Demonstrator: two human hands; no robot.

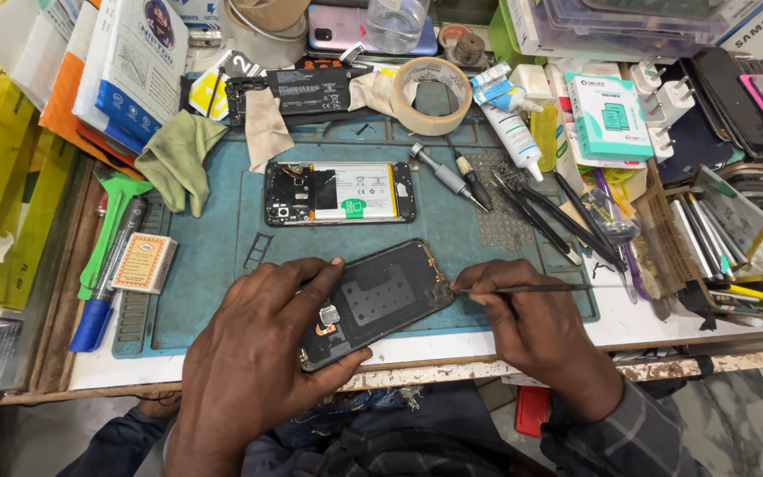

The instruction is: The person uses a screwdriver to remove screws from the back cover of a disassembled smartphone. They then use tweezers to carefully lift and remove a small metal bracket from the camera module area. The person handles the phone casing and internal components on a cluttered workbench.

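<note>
My left hand (pixel 262 353) lies at about seven o'clock on the blue mat (pixel 214 256), fingers spread and curled around a dark phone back panel (pixel 380 299), thumb pressing its lower edge and fingertips on its upper edge. The panel lies tilted, its far end pointing toward two o'clock, inner side up. My right hand (pixel 532 331) sits at five o'clock, fingers pinched shut on thin tweezers (pixel 523 288) whose tip touches the panel's upper right corner. The tweezers run out toward three o'clock.

At twelve o'clock from the panel, apart from it, an opened phone (pixel 339 193) lies flat on the mat with its white battery showing. Further toward twelve lies a black battery (pixel 311 88), and just beside it at one o'clock a tape roll (pixel 434 95). A screwdriver (pixel 448 175) lies at one o'clock of the opened phone, with a white tube (pixel 516 137) beyond it. At ten o'clock a green cloth (pixel 178 159) lies bunched; at nine o'clock a green pry tool (pixel 109 225) and a small card (pixel 143 262) rest near the mat's edge.
</note>
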